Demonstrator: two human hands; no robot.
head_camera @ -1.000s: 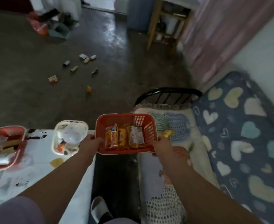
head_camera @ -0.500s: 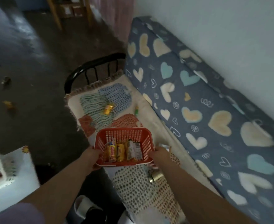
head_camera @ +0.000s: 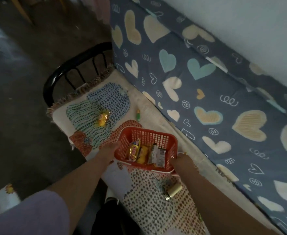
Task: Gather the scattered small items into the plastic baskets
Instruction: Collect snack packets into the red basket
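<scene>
Patterned cloth [head_camera: 95, 102] covers the seat where the person now works; a second ago the view was on the white table and the floor, so the basket has been carried over here. The left hand [head_camera: 108, 150] and the right hand [head_camera: 181, 160] each close around one end of the red basket [head_camera: 149, 136], holding it just above the cloth. Inside lie a yellow wrapped snack [head_camera: 135, 150], another yellow pack and a grey packet [head_camera: 156, 154]. Near it wait a yellow candy [head_camera: 103, 118], a small green item [head_camera: 138, 115] and a gold tube [head_camera: 173, 190]. I judge these come next.
</scene>
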